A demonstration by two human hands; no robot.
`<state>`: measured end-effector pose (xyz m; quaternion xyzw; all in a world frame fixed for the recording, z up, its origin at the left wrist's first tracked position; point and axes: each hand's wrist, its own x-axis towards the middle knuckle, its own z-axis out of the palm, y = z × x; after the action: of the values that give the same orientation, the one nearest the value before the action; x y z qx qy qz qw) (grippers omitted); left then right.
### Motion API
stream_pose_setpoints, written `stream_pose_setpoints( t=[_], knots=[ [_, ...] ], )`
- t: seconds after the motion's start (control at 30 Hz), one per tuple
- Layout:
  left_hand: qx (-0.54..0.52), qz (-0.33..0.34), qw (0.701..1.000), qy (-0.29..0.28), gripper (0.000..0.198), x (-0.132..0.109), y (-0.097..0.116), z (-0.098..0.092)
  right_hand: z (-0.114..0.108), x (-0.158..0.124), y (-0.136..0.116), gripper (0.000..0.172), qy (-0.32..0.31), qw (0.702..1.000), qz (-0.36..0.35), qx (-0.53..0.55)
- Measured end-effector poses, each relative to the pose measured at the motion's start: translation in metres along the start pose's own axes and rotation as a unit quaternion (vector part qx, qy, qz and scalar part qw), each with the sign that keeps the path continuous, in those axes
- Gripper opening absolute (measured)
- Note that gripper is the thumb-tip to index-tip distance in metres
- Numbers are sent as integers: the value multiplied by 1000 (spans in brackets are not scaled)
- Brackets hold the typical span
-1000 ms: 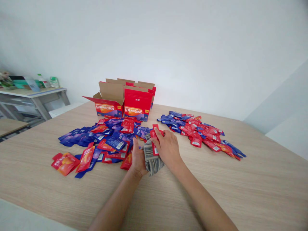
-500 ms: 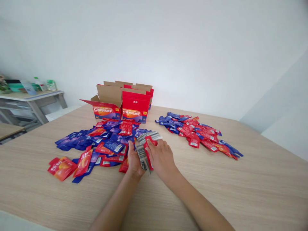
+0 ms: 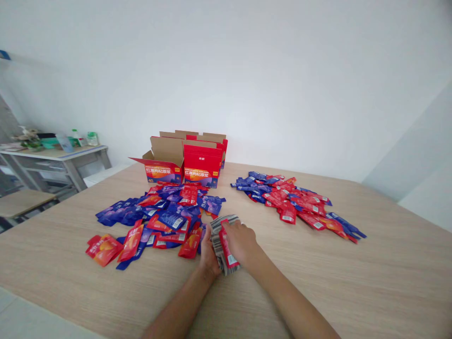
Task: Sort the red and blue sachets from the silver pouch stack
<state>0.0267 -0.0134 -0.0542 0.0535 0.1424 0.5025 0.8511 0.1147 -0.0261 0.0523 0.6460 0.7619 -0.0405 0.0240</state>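
Observation:
My left hand (image 3: 209,254) is closed around a grey-and-black striped cloth (image 3: 217,230), supporting it from the left just above the table. A red pouch (image 3: 229,248) with a white barcode label lies against the cloth. From the right, my right hand (image 3: 243,241) grips this pouch, its curled fingers hiding the upper part. Left of my hands is a loose pile of red and blue pouches (image 3: 173,219), its nearest pieces close to my left thumb. A second heap of red and blue pouches (image 3: 287,197) spreads over the table farther right.
Open red cartons with brown insides stand behind the left pile; a front carton (image 3: 202,162) has its back panel upright. The wooden table (image 3: 339,287) reaches the white wall. At far left, a side desk (image 3: 52,154) holds bottles and a plant, with a stool (image 3: 24,202) below.
The view has shifted slightly, so the cartons and piles appear lower and farther right. Both hands, with cloth and pouch, are a little nearer to me, and more of the pouch's label shows.

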Motion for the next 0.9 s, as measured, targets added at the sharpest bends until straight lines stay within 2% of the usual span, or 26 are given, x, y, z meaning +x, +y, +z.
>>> stream_pose_setpoints(
  t=[0.07,0.13,0.23,0.43,0.6,0.67,0.8,0.9],
  knots=[
    [6,10,999,38,59,-2,2,1,4,3,4,37,-14,1000,-18,6],
    [14,10,999,52,60,-5,5,6,7,5,8,42,-20,999,-33,12],
    [11,-5,999,41,62,-6,13,15,10,11,13,48,-10,998,-47,29],
    [8,-13,1000,1,63,-1,20,22,14,25,16,47,76,996,-26,48],
    [20,-37,999,-18,63,2,12,18,15,33,22,44,119,993,3,5],
    [11,-32,999,-33,64,5,11,14,17,35,22,43,114,993,5,-3],
    [-11,-12,1000,-24,68,13,13,3,24,37,17,41,104,995,-3,2],
    [-31,-12,999,-16,73,19,16,-4,27,37,13,40,67,998,8,3]
  ],
)
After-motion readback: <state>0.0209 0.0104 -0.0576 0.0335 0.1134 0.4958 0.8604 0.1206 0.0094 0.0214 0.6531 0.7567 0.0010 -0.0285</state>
